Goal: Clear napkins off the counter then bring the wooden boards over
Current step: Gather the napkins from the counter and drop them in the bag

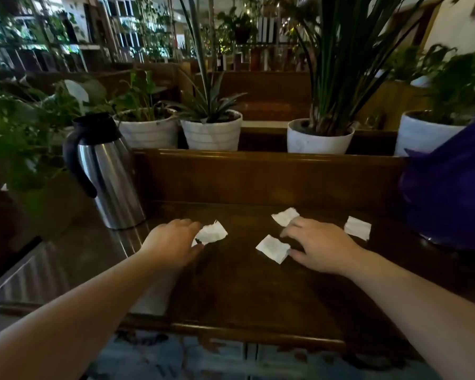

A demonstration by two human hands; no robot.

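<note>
Several crumpled white napkins lie on the dark wooden counter (pixel 231 283). My left hand (pixel 173 244) has its fingers closed on the leftmost napkin (pixel 211 233). My right hand (pixel 318 246) hovers with fingers spread, its thumb touching a napkin (pixel 272 248) and its fingertips at the edge of another napkin (pixel 285 216) further back. A further napkin (pixel 357 227) lies apart to the right. No wooden boards are in view.
A steel thermos jug (pixel 107 174) with a black handle stands at the back left. White plant pots (pixel 211 133) line the ledge behind the counter's raised back. A purple bag (pixel 450 187) sits at the right. A metal surface (pixel 39 275) adjoins on the left.
</note>
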